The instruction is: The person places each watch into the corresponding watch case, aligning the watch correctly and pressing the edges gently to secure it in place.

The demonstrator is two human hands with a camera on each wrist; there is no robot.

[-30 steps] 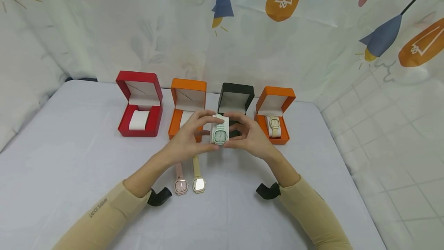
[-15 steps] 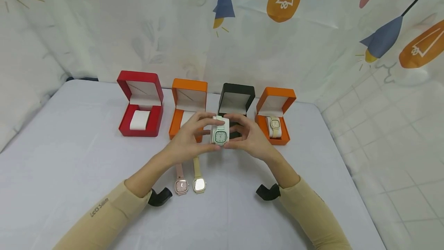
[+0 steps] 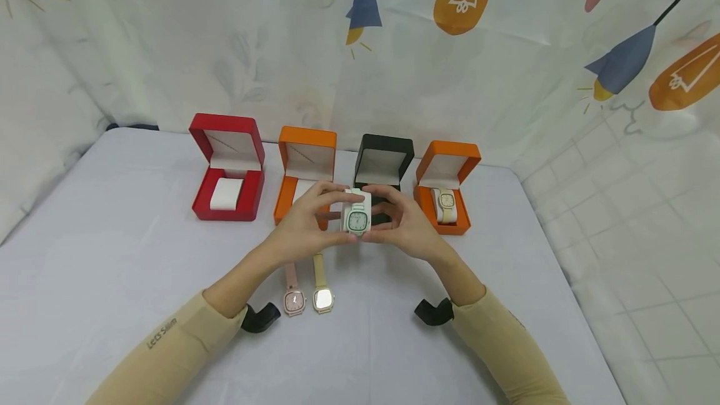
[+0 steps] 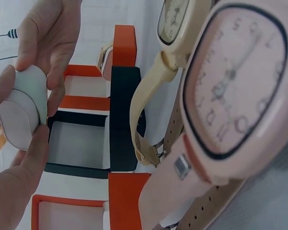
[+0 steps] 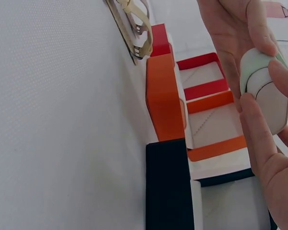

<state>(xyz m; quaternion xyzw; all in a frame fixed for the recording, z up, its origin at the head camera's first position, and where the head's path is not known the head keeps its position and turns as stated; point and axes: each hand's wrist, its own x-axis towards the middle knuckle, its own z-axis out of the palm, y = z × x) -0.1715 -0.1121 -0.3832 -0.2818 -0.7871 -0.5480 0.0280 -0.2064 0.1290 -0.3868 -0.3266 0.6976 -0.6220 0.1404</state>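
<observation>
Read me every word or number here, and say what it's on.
"Lets Slim": left sleeve.
Pink watch: dial numerals, too blurred.
Cream watch beside it: dial numerals, too blurred.
White watch: dial too small.
Red box, left orange box: lid lines too small.
Right sleeve: mark too small.

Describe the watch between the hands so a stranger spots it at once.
On the white table, find the open dark box. In front of it, the left hand and right hand hold the pale watch, wrapped round a white cushion. Its green-rimmed dial sets it apart from the pink watch and cream watch lying nearby.
</observation>
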